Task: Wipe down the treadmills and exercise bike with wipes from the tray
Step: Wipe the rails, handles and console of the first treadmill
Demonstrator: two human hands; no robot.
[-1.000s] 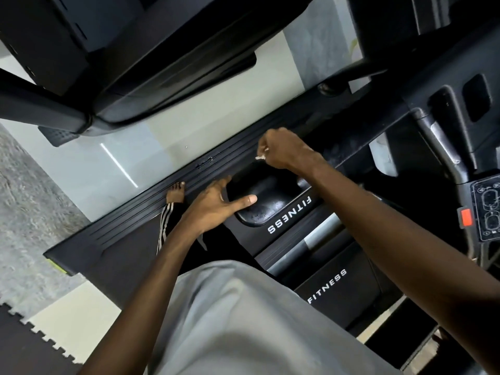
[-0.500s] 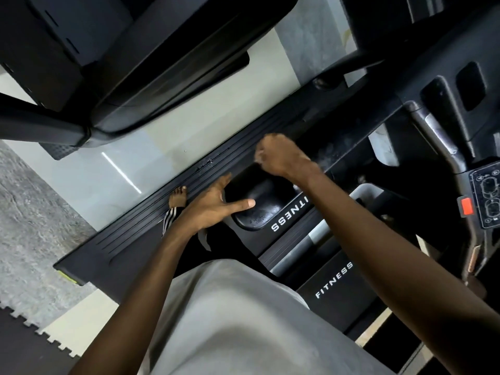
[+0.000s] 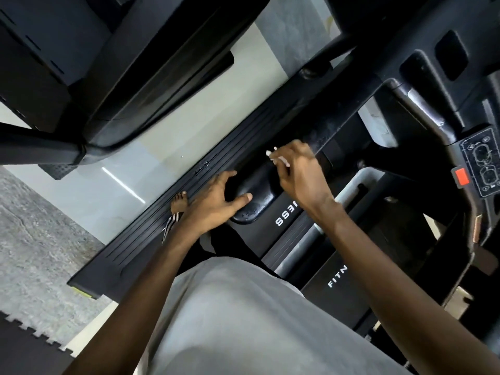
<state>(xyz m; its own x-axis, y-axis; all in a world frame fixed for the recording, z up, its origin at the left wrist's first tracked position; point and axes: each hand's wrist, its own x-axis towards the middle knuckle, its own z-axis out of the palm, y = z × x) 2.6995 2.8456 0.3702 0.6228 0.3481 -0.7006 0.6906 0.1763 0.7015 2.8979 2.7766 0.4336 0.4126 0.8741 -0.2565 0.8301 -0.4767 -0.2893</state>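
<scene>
- Toward the lower left of the frame, the treadmill's ribbed side rail [image 3: 140, 239] is seen, its long axis run diagonally to the upper right
- At centre, the left hand [image 3: 213, 205] is laid flat with fingers spread, nothing held, its thumb rested on the glossy motor hood [image 3: 257, 192]
- Just right of centre, the right hand [image 3: 299, 174] is curled round a white wipe [image 3: 282, 159], only scraps being shown at the fingertips; the hood lies directly beneath it, so a stroke down-left along the diagonal is judged likely
</scene>
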